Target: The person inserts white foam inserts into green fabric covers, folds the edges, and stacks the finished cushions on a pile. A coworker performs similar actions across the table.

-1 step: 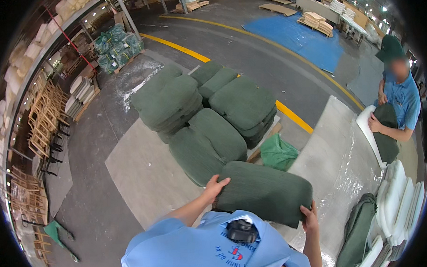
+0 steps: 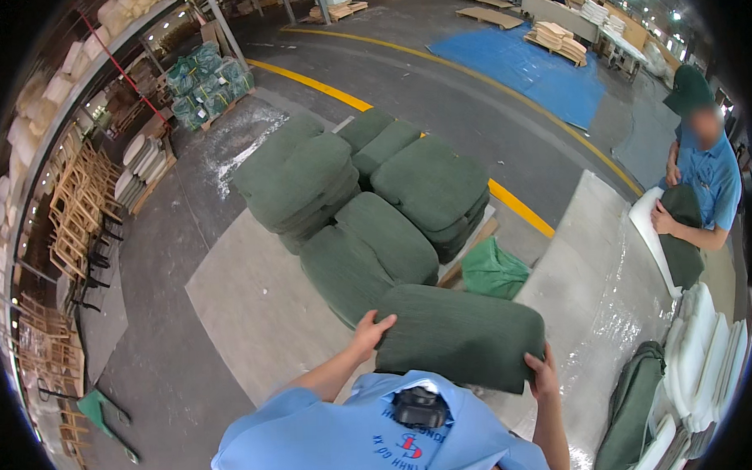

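Observation:
A dark green fabric-covered cushion is held level in front of my body, between both hands. My left hand grips its left end, thumb on top. At the right end, my right hand has its fingers closed round the edge. Just beyond the held cushion stand stacks of similar green cushions; the nearest stack partly disappears behind it. More piles rise behind, a left stack and a right stack. What lies under the held cushion is hidden.
To the right is a plastic-covered table. A co-worker there handles a green cover and a white pad. White foam pads and a folded green piece lie at lower right. A green bag sits beside the stacks.
The held cushion and both my hands have shifted very slightly to the left. Both hands keep their grip.

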Available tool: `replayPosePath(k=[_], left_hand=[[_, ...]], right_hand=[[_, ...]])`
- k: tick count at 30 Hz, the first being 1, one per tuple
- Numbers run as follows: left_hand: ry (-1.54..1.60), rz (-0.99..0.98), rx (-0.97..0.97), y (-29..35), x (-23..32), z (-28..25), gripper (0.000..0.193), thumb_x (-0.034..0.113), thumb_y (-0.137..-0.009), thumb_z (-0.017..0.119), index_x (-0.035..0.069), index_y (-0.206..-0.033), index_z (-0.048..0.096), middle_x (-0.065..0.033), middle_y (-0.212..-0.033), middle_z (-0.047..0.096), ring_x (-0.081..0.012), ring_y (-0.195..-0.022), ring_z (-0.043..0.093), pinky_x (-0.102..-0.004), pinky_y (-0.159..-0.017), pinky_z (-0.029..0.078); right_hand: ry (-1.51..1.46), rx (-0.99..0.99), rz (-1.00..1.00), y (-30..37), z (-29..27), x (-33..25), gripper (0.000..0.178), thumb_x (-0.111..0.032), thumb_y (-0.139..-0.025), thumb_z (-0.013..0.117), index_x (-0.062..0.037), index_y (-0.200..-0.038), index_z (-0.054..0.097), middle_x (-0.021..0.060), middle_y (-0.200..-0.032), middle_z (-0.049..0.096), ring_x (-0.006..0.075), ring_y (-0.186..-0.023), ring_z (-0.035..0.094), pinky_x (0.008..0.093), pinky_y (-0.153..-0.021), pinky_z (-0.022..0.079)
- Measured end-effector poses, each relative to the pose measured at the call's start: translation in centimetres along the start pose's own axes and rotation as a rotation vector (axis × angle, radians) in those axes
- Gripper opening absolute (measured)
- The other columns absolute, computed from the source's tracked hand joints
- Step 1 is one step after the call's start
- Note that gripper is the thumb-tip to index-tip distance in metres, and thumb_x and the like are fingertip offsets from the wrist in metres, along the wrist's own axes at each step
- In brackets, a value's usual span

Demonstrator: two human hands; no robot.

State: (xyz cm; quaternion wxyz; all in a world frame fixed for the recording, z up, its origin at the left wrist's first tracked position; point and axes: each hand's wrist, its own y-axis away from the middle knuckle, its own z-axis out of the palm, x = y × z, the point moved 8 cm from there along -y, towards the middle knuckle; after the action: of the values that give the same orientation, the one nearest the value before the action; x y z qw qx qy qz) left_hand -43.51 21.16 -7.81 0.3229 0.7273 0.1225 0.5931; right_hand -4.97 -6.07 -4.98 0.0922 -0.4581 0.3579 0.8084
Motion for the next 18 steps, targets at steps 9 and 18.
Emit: replayPosePath(k=[9,18], left_hand=[[0.680,0.207,0.149,-4.3,3.8,-19.1,0.056,0.032,-0.109,0.063,0.002,-0.152,0.042,-0.0146,-0.146,0.057,-0.0266,-0.131,0.059,-0.0420,-0.106,0.052],[0.525,-0.249,0.380,-13.8,2.5,-23.1,0.095,0.055,-0.104,0.063,0.018,-0.171,0.007,-0.0165,-0.175,0.023,-0.0469,-0.142,0.048,-0.0716,-0.110,0.040]], right_hand=[[0.265,-0.375,-0.263,-18.4,33.4,-7.5,0.078,-0.010,-0.092,0.078,-0.0026,-0.161,0.043,0.0136,-0.151,0.057,0.0230,-0.135,0.055,0.0377,-0.112,0.045],[0.905,-0.205,-0.329,-22.3,35.5,-0.8,0.048,-0.026,-0.098,0.076,-0.0030,-0.139,0.067,0.0060,-0.117,0.076,0.0131,-0.102,0.067,0.0325,-0.093,0.054]])
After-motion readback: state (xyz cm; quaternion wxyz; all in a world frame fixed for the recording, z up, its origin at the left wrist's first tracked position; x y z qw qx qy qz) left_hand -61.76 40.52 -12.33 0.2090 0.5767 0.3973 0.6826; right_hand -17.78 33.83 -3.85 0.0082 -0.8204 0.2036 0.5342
